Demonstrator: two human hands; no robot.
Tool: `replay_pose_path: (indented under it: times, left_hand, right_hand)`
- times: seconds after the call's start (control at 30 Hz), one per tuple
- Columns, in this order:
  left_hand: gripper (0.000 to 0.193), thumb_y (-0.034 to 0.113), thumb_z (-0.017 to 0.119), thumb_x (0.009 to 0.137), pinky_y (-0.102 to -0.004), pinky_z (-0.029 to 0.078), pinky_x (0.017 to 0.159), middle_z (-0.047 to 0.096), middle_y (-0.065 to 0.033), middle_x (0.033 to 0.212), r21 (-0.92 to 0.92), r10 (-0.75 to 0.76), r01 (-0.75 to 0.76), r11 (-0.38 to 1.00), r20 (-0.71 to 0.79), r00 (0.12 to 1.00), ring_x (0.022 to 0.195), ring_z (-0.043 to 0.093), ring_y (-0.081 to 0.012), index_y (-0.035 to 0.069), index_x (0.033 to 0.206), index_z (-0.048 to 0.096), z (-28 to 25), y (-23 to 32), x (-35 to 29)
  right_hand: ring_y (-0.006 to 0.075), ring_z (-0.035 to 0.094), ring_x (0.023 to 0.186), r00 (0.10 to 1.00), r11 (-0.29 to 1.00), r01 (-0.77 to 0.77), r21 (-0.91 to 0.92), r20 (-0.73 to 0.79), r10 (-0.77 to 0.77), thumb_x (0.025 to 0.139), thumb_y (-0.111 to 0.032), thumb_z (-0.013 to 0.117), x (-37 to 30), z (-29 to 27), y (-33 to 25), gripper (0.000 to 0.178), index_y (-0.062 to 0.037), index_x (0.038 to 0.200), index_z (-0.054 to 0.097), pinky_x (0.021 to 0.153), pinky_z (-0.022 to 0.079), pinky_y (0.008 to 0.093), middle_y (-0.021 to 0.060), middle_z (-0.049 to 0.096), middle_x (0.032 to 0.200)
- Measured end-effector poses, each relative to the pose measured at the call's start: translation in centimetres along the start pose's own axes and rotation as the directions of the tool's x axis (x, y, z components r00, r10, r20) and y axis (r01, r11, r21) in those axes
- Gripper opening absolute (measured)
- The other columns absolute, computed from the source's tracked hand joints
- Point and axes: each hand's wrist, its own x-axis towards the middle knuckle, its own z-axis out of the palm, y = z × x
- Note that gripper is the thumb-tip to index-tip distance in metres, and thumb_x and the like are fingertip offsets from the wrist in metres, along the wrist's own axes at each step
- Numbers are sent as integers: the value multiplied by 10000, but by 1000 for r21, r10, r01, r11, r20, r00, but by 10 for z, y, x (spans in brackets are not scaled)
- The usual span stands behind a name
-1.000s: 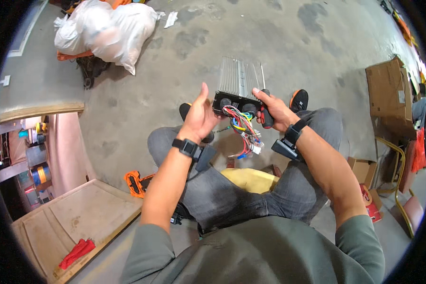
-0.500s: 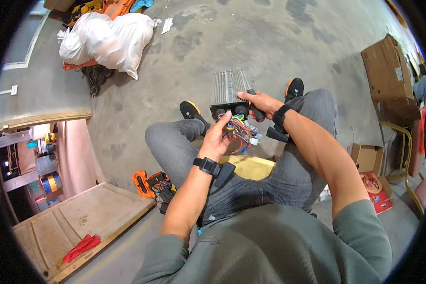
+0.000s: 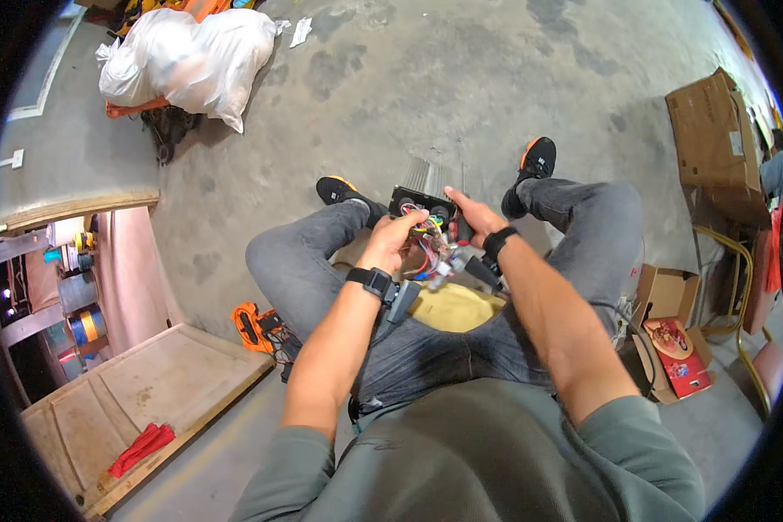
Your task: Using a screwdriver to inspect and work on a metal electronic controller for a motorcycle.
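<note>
Between my knees is a finned silver motor controller (image 3: 428, 177), its black end plate turned toward me. A bundle of coloured wires (image 3: 433, 247) with plugs hangs from that end. My left hand (image 3: 393, 237) is closed on the controller's near left side and the wires, thumb over the wire outlets. My right hand (image 3: 478, 215) is closed round a black-and-red-handled tool (image 3: 463, 231), its thumb against the controller's right edge. A thin shaft seems to stick up beyond that hand; the tool's kind is unclear. Fingers under the controller are hidden.
A yellow seat (image 3: 452, 307) shows between my thighs. On the left are a wooden board (image 3: 191, 374) with a red cloth (image 3: 143, 448), an orange tool (image 3: 250, 326) and a white sack (image 3: 191, 65). Cardboard boxes (image 3: 713, 143) stand on the right.
Both hands have drawn the controller down toward me and tipped it, so its black end plate shows more. My knees have spread further apart.
</note>
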Motion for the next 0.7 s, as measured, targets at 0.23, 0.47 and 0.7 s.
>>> replay_pose_path:
  times: [0.23, 0.47, 0.7]
  left_hand:
    - [388, 279, 763, 750, -301, 379, 526, 601, -9, 831, 545, -158, 104, 832, 52, 986, 667, 545, -131, 82, 1017, 563, 11, 21, 25]
    - [308, 78, 749, 659, -338, 499, 611, 688, -72, 830, 692, 12, -46, 720, 53, 999, 712, 651, -189, 4, 945, 663, 35, 25, 53]
    - [606, 225, 779, 600, -374, 512, 863, 681, -186, 1061, 975, 72, -75, 210, 62, 996, 1011, 656, -330, 27, 1144, 600, 32, 31, 107]
  right_hand:
    - [165, 522, 578, 978, 829, -109, 548, -90, 188, 834, -523, 699, 13, -8, 73, 474, -92, 885, 509, 472, 472, 329, 45, 501, 762]
    - [184, 520, 550, 970, 790, -150, 594, -65, 234, 896, -511, 621, 33, -23, 93, 427, -98, 958, 532, 471, 466, 355, 69, 547, 722]
    - [184, 530, 528, 983, 903, -133, 409, -64, 174, 945, -417, 548, 43, -22, 83, 373, -52, 1021, 539, 463, 462, 354, 145, 657, 808]
